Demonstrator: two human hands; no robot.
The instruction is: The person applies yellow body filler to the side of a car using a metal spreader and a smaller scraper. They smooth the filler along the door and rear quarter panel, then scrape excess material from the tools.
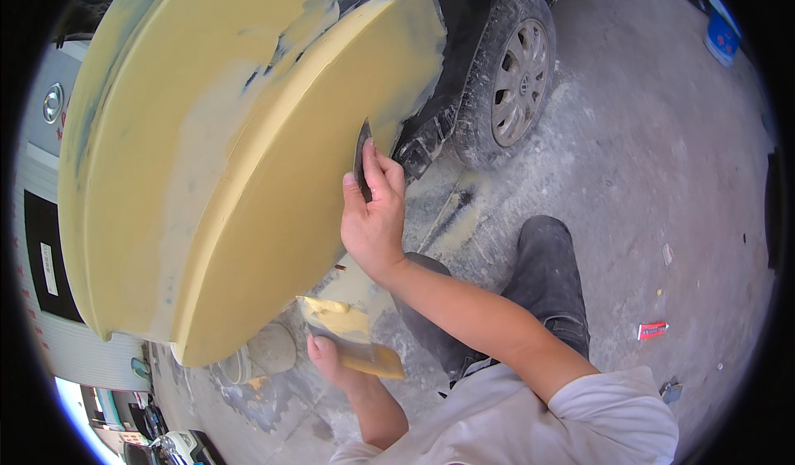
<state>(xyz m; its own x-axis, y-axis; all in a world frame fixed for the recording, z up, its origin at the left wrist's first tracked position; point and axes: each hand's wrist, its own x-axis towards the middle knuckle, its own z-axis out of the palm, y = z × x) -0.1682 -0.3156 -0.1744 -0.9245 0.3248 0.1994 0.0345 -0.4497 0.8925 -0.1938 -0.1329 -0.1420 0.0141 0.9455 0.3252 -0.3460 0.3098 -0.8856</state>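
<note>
My right hand [376, 213] grips a thin dark putty spreader [362, 160] between thumb and fingers, its blade held edge-on against the lower side of a car body panel [279, 216]. Smooth yellow body filler covers most of this panel, with a paler grey band and patches of dark paint showing through. Lower down, my left hand [332, 359] holds a flat mixing plate [348, 334]. A fresh lump of yellow filler [329, 306] sits at the plate's upper edge, and more is smeared along its other end.
A dusty car wheel [522, 83] stands beyond the panel. Below the panel's near end, a dirty plastic bucket [270, 350] stands on the stained concrete floor [627, 173]. A red tube [652, 331] lies to the right, and a blue bucket [722, 36] is at the far right.
</note>
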